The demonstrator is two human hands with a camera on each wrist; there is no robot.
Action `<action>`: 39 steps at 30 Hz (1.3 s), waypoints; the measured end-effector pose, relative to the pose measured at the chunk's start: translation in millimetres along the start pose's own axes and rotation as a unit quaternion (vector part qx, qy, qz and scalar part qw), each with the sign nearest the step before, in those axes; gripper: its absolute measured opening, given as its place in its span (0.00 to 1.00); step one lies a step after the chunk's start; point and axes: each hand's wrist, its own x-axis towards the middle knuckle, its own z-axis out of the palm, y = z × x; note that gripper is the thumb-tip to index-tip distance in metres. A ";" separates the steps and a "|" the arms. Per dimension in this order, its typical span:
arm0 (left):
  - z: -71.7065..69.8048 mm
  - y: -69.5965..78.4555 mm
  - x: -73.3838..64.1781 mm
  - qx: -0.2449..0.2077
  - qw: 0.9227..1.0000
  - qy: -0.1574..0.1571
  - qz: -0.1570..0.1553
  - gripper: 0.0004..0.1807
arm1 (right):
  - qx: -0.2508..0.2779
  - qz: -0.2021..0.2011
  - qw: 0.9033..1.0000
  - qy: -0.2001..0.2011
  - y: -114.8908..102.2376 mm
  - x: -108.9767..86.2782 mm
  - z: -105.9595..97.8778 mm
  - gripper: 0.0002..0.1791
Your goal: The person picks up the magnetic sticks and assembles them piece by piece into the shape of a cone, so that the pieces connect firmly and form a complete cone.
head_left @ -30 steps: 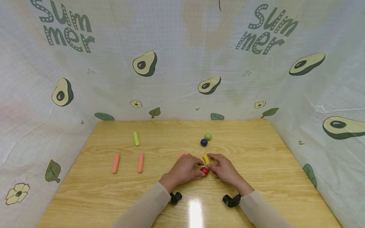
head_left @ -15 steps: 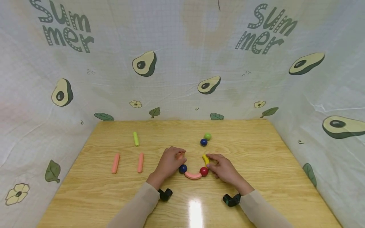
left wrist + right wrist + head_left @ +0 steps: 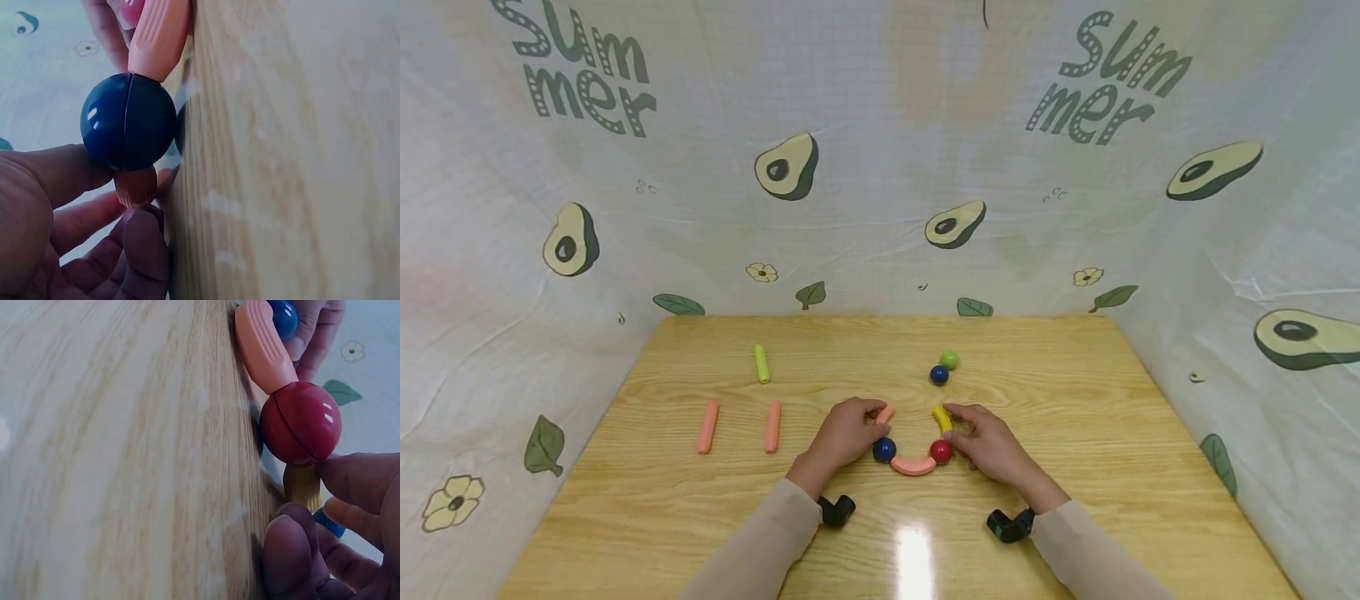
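Observation:
A U-shaped chain lies on the table: a curved pink rod [image 3: 913, 467] at the bottom, a dark blue ball [image 3: 884, 450] on its left end, a red ball [image 3: 941, 452] on its right. Up from the blue ball runs a second curved pink rod [image 3: 885, 414], pinched by my left hand [image 3: 848, 433], its thumb against the blue ball [image 3: 128, 122]. From the red ball rises a curved yellow rod [image 3: 943, 419], held between thumb and fingers of my right hand [image 3: 988, 442]. In the right wrist view that thumb sits right at the red ball [image 3: 301, 423].
Two straight pink rods, one outer [image 3: 708, 427] and one inner [image 3: 772, 427], lie left of the chain. Behind them is a yellow-green rod [image 3: 762, 364]. A second blue ball [image 3: 939, 375] and a green ball [image 3: 950, 360] sit beyond the yellow rod. A patterned cloth [image 3: 880, 250] borders the wooden table [image 3: 1037, 375].
My left hand has let go of the red ball and moved left to the pink rod by the blue ball, uncovering the chain's bottom. My right hand has stayed on the yellow rod.

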 end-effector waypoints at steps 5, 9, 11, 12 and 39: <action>0.4 -0.8 -0.5 0.014 1.000 -0.003 0.005 0.24 | -0.019 -0.027 0.999 -0.014 0.3 2.3 -1.0 0.27; 0.7 -1.8 -0.6 0.018 1.000 -0.011 0.011 0.25 | -0.041 -0.052 0.998 -0.018 -1.3 2.1 -2.8 0.26; 0.7 -1.2 -1.2 0.015 1.000 -0.016 0.014 0.25 | -0.054 -0.059 0.997 -0.017 -2.3 1.1 -3.4 0.26; 0.6 -0.5 -1.8 0.014 1.000 -0.018 0.014 0.26 | -0.062 -0.061 0.996 -0.016 -2.6 0.6 -3.7 0.26; -1.6 2.1 -4.8 0.019 1.000 0.004 0.008 0.22 | -0.075 -0.056 0.995 0.018 -2.3 6.1 -8.4 0.22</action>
